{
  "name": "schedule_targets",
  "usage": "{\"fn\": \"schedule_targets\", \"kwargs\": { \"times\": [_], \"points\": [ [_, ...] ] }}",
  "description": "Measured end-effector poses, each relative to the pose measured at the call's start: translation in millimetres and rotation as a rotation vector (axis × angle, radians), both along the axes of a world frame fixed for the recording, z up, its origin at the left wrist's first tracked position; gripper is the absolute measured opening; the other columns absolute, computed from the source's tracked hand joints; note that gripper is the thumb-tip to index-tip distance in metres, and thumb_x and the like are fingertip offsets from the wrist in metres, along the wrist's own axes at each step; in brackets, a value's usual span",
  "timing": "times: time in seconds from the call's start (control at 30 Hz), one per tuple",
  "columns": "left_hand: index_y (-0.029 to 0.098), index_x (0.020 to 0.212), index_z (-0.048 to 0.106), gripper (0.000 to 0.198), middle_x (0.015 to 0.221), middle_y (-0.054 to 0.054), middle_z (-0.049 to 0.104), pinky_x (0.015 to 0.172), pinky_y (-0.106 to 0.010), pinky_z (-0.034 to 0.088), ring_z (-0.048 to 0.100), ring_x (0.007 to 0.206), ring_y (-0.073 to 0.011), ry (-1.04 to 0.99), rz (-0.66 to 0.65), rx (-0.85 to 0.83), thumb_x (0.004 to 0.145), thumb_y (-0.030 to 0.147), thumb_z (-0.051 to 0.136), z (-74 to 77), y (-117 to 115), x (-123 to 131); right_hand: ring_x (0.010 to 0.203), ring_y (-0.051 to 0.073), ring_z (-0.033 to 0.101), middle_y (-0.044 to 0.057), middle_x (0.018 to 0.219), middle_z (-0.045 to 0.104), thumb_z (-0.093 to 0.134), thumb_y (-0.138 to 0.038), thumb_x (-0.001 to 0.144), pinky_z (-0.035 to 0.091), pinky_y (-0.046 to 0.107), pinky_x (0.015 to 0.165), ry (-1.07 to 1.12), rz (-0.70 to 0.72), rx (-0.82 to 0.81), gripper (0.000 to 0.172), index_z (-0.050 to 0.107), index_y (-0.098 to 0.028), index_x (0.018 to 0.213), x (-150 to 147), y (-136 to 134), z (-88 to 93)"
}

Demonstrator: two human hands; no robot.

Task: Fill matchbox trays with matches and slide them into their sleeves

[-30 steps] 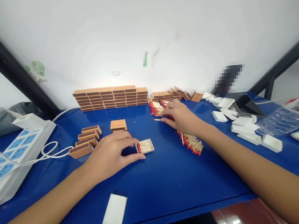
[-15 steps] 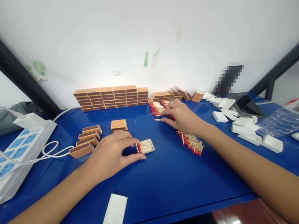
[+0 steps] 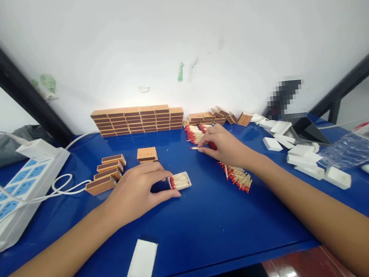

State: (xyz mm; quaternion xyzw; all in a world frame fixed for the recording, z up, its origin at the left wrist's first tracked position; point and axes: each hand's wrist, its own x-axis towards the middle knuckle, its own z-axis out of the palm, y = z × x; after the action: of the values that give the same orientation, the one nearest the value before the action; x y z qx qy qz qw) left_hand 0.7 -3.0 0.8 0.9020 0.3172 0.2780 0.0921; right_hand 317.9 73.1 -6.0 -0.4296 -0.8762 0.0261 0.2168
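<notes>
A small white matchbox tray [image 3: 188, 184], partly filled with red-tipped matches, lies on the blue table. My left hand [image 3: 140, 189] grips its left end, thumb at the near side and fingers at the far side. Farther back on the right, my right hand [image 3: 222, 146] is closed in a pinch on a single match [image 3: 195, 148], its red head pointing left. Behind that hand lies a heap of loose matches [image 3: 193, 134], which it partly covers. A second pile of matches [image 3: 238, 179] spreads below the right wrist.
Stacked matchboxes [image 3: 137, 121] line the wall, and several more matchboxes [image 3: 105, 175] stand at left. Another matchbox [image 3: 146, 153] lies behind my left hand. White trays [image 3: 304, 158] are scattered at right. A power strip [image 3: 23, 182] occupies the left; a white tray [image 3: 141, 265] lies near the front edge.
My right hand's fingers have shifted slightly and now close on the match by the heap. My left hand and the tray stay in place.
</notes>
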Motion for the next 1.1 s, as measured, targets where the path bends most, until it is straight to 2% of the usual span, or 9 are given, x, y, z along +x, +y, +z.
{"fn": "schedule_targets", "kwargs": {
  "times": [0.17,0.33,0.57,0.67,0.77,0.93,1.1],
  "points": [
    [0.016,0.111,0.08,0.032,0.095,-0.004,0.074,0.077,-0.033,0.057,0.073,0.086,-0.0204,0.003,0.003,-0.014,0.09,0.04,0.084,0.7,-1.2,0.6,0.102,0.03,0.058,0.012,0.102,0.072,0.069,-0.027,0.098,0.047,0.045,0.091,0.028,0.015,-0.028,0.01,0.078,-0.023,0.1,-4.5,-1.3,0.2],
    [0.016,0.11,0.079,0.032,0.094,-0.004,0.074,0.077,-0.032,0.057,0.073,0.086,-0.02,-0.007,0.001,-0.005,0.09,0.04,0.084,-0.5,-1.1,0.8,0.098,0.029,0.059,0.011,0.098,0.072,0.068,-0.026,0.098,0.045,0.046,0.093,0.042,0.018,-0.05,0.01,0.074,-0.021,0.092,-6.8,0.6,-2.1],
    [0.018,0.109,0.08,0.033,0.095,-0.004,0.075,0.08,-0.033,0.059,0.074,0.088,-0.0208,-0.003,0.039,0.029,0.091,0.045,0.083,-1.5,0.8,-0.2,0.095,0.028,0.058,0.011,0.098,0.071,0.064,-0.023,0.1,0.045,0.045,0.092,0.002,0.046,0.011,0.013,0.07,-0.022,0.089,-10.8,-2.2,-2.4],
    [0.018,0.109,0.08,0.034,0.095,-0.005,0.076,0.081,-0.034,0.06,0.074,0.09,-0.0221,0.0,0.073,0.042,0.09,0.046,0.084,-1.1,0.6,-0.7,0.097,0.028,0.058,0.011,0.097,0.071,0.065,-0.027,0.101,0.045,0.045,0.092,0.013,0.058,0.024,0.013,0.07,-0.022,0.09,-12.5,-6.8,1.3],
    [0.018,0.108,0.08,0.034,0.094,-0.005,0.076,0.08,-0.034,0.06,0.074,0.09,-0.0222,0.009,0.085,0.037,0.089,0.045,0.085,-0.7,0.3,-0.3,0.101,0.029,0.058,0.011,0.103,0.071,0.067,-0.031,0.1,0.045,0.046,0.095,-0.009,0.075,-0.014,0.008,0.071,-0.023,0.101,-10.7,-10.6,6.5],
    [0.018,0.108,0.08,0.034,0.094,-0.005,0.076,0.08,-0.033,0.06,0.074,0.09,-0.022,0.006,0.075,0.037,0.089,0.046,0.085,-0.2,0.3,0.3,0.106,0.031,0.057,0.012,0.107,0.069,0.067,-0.035,0.1,0.046,0.047,0.096,-0.073,0.083,-0.112,0.021,0.071,-0.025,0.118,-1.9,-15.4,18.8],
    [0.017,0.108,0.081,0.035,0.093,-0.005,0.075,0.082,-0.034,0.06,0.074,0.089,-0.0219,0.004,0.078,0.038,0.089,0.046,0.085,-0.5,0.4,-0.2,0.105,0.029,0.058,0.009,0.104,0.071,0.066,-0.034,0.101,0.047,0.044,0.093,-0.055,0.138,-0.198,0.012,0.073,-0.027,0.106,7.8,-18.2,27.3]
  ]
}}
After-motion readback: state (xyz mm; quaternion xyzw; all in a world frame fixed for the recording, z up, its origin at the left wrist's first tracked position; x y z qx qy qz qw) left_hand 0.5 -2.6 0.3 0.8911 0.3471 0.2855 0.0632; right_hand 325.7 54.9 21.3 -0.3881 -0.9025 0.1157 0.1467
